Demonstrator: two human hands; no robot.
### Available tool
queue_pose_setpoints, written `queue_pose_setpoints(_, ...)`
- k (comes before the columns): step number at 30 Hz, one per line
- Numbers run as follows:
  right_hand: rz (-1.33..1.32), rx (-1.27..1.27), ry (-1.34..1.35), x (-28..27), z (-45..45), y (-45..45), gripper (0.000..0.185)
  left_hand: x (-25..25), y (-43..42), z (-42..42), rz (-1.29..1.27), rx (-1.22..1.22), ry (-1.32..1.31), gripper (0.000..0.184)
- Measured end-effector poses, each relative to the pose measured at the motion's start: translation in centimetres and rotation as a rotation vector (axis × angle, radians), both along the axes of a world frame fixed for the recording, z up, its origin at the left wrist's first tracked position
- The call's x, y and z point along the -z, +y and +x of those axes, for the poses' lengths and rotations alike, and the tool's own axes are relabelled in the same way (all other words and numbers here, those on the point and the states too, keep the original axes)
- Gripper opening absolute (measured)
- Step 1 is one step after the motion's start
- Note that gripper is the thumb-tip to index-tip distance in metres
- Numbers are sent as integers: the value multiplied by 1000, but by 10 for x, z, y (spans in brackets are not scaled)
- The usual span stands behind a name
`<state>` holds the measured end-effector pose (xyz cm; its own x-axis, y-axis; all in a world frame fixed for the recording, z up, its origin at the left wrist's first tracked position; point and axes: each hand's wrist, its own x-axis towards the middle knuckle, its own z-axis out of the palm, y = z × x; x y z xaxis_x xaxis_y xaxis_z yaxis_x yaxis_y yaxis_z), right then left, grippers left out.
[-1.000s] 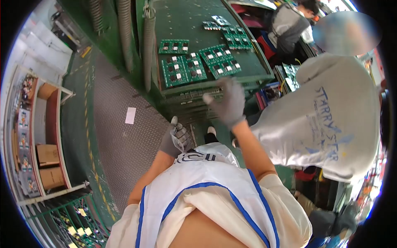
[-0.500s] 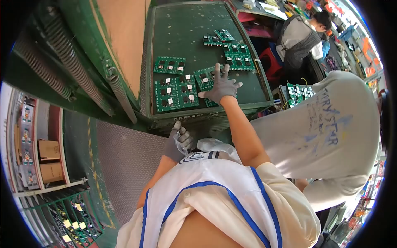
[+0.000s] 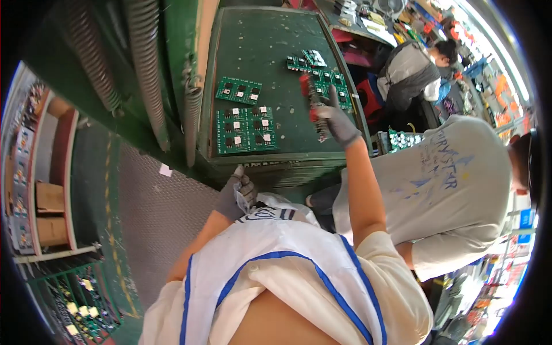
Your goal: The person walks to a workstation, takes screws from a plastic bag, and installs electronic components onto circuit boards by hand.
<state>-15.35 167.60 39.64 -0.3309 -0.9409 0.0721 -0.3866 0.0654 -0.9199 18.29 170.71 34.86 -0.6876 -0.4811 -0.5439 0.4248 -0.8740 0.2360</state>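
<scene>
My right hand (image 3: 341, 124), in a grey glove, grips a green circuit board (image 3: 313, 106) tipped up on its edge, with red parts along one side. It is above the right half of the dark green tabletop (image 3: 276, 52). Behind it lies another board (image 3: 339, 86), partly hidden, with small boards (image 3: 312, 58) at its far end. On the left lie a small board (image 3: 238, 91) and a larger board (image 3: 246, 130) with white squares. My left hand (image 3: 244, 192), also gloved, is curled below the table's front edge beside some clear plastic; what it holds is unclear.
Large springs (image 3: 146, 69) and a green metal frame stand at the left. A person in a printed grey shirt (image 3: 425, 195) is close on my right. Another person (image 3: 405, 72) sits at a bench farther off. Shelves with cardboard boxes (image 3: 50, 197) stand at the far left.
My right hand, spread on a board before, now has that board lifted and tipped on edge, farther right. My left hand stays low, curled. The view has shifted slightly.
</scene>
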Motion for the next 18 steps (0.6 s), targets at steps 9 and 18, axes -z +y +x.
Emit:
queue_pose_setpoints(9, -247, -865, -1323, -67, 23, 21, 108, 3, -2, -4, -85, 99, 211, 40)
queue_pose_setpoints(18, -288, -894, -1410, -60, 33, 22, 108, 7, -7, -9, -98, 129, 232, 39)
